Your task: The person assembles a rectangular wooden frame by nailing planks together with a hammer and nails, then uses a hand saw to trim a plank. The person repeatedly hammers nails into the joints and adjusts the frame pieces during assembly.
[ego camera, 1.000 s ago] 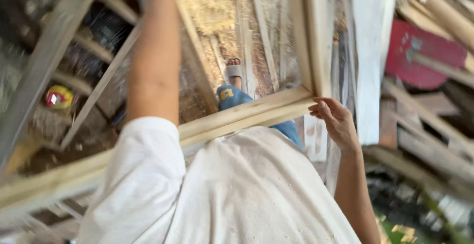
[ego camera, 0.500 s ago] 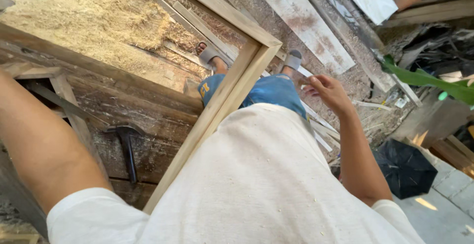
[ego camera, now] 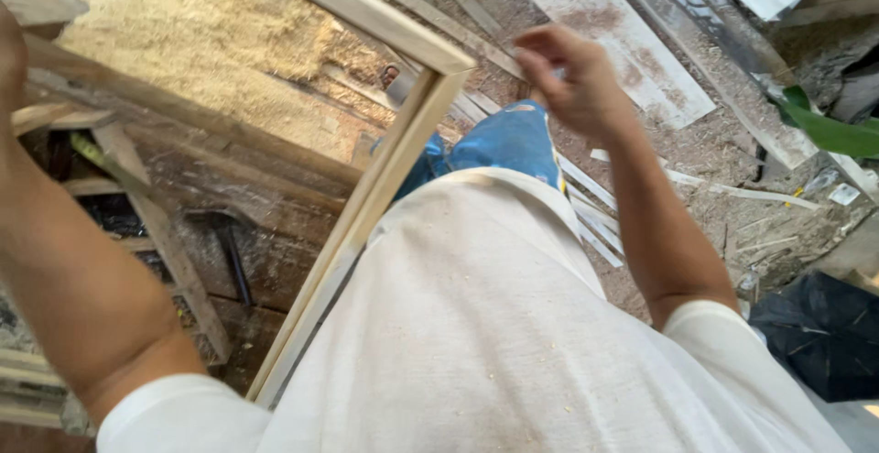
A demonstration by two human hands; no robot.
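Observation:
A pale wooden frame (ego camera: 385, 169) leans against my white shirt, its mitred corner high in the middle of the head view. My right hand (ego camera: 572, 77) hovers to the right of that corner, clear of the wood, fingers loosely curled with nothing in them. My left arm runs up the left side. Only the edge of my left hand (ego camera: 9, 59) shows at the border, so its grip is hidden. My blue trousers (ego camera: 504, 141) and one foot show below the frame.
A hammer (ego camera: 229, 251) lies on a dark rough workbench (ego camera: 265, 187) at the left, and a sawdust heap (ego camera: 183, 32) lies beyond it. Planks and a white board (ego camera: 623, 41) litter the ground. A green leaf (ego camera: 833, 128) and a black bag (ego camera: 824, 334) lie at the right.
My right hand has come off the frame's rail and lifted to the right of its corner. The view has swung, and the frame now stands steeper across my front.

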